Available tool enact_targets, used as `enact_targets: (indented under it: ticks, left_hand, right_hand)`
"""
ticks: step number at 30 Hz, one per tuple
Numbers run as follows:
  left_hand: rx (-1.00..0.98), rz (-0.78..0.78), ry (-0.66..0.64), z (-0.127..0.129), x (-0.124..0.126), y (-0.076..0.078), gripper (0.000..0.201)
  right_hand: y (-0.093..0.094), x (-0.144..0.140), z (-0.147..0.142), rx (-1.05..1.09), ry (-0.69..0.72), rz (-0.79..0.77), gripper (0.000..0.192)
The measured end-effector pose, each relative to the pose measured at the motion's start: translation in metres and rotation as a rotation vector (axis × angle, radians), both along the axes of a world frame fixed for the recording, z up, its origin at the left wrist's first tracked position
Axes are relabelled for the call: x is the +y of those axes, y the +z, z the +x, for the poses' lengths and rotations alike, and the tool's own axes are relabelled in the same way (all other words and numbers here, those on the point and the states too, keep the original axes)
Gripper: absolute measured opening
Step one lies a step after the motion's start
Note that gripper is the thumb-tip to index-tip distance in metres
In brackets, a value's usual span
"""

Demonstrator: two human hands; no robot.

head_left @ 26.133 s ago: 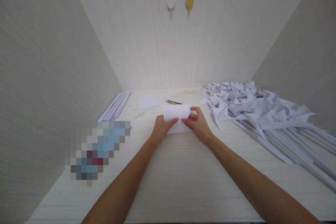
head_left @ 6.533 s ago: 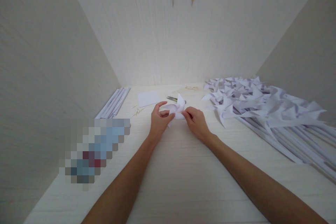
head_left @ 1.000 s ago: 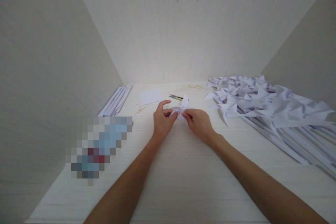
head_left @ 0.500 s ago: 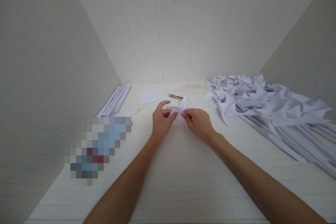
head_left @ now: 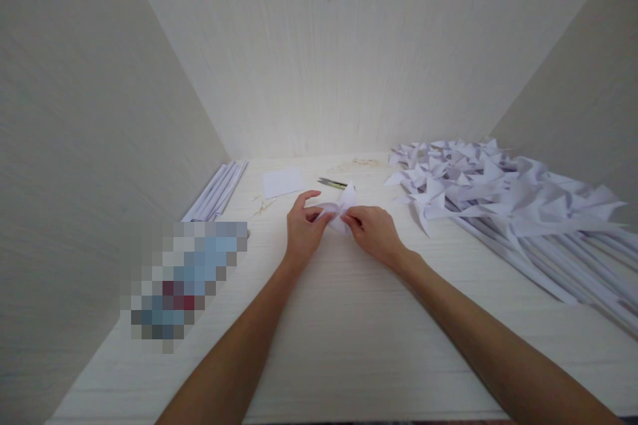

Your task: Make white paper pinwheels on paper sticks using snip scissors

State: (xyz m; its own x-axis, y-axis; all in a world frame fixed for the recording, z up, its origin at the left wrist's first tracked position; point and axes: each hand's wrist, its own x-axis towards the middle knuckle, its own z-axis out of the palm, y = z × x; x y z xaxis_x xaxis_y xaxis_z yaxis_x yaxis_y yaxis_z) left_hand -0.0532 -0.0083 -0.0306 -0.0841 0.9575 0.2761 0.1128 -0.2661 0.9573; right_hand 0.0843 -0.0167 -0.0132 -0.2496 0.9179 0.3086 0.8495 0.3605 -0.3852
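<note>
Paper pinwheel [head_left: 341, 207] sits pinched between left hand [head_left: 303, 231] and right hand [head_left: 375, 232].

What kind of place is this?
Probably a small paper-craft station boxed in by plain walls. A pile of paper pinwheels fills the right of the table, paper rolls and scissors lie behind, and both hands fold a paper piece.

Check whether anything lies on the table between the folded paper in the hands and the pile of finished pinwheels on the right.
Nothing visible does. The left hand and right hand pinch the folded paper; bare table runs from there to the pinwheel pile. The scissors lie behind the paper, off that line.
</note>
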Motion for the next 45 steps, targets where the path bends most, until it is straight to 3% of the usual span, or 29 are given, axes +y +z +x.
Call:
enact_targets:
  ticks: [4, 6, 13, 18, 20, 27, 32, 37, 40, 45]
  left_hand:
    - [0.023, 0.005, -0.001, 0.001, -0.001, 0.000, 0.043]
    - [0.036, 0.016, -0.013, 0.001, -0.001, 0.002, 0.044]
    - [-0.013, -0.002, -0.057, 0.001, -0.001, 0.004, 0.052]
    - [-0.053, -0.034, -0.055, 0.001, -0.001, 0.004, 0.052]
    - [-0.046, -0.028, -0.051, 0.001, -0.001, 0.004, 0.051]
    - [-0.034, -0.011, -0.009, 0.002, -0.002, 0.004, 0.048]
    - [-0.041, -0.006, 0.000, 0.003, -0.003, 0.005, 0.047]
    - [-0.072, 0.011, 0.000, 0.006, -0.004, 0.008, 0.045]
    - [-0.072, 0.012, 0.024, 0.007, -0.005, 0.009, 0.044]
    - [-0.074, -0.006, 0.023, 0.006, -0.005, 0.008, 0.047]
  right_hand:
    - [-0.003, 0.008, 0.001, 0.297, 0.052, -0.254, 0.027]
    - [-0.004, 0.011, 0.001, 0.355, 0.059, -0.293, 0.027]
    - [0.002, -0.003, 0.003, -0.075, -0.013, 0.054, 0.028]
    - [0.007, -0.010, 0.000, -0.180, -0.019, 0.083, 0.029]
    - [0.005, -0.007, -0.002, -0.059, -0.057, 0.014, 0.027]
    - [-0.007, 0.003, -0.009, 0.713, -0.088, -0.475, 0.030]
    - [-0.006, 0.000, -0.012, 0.820, -0.100, -0.473, 0.027]
    - [0.000, 0.000, -0.012, 0.999, -0.134, -0.662, 0.027]
    - [-0.002, 0.001, -0.013, 0.975, -0.154, -0.604, 0.027]
    - [-0.008, -0.002, -0.013, 0.631, -0.119, -0.222, 0.028]
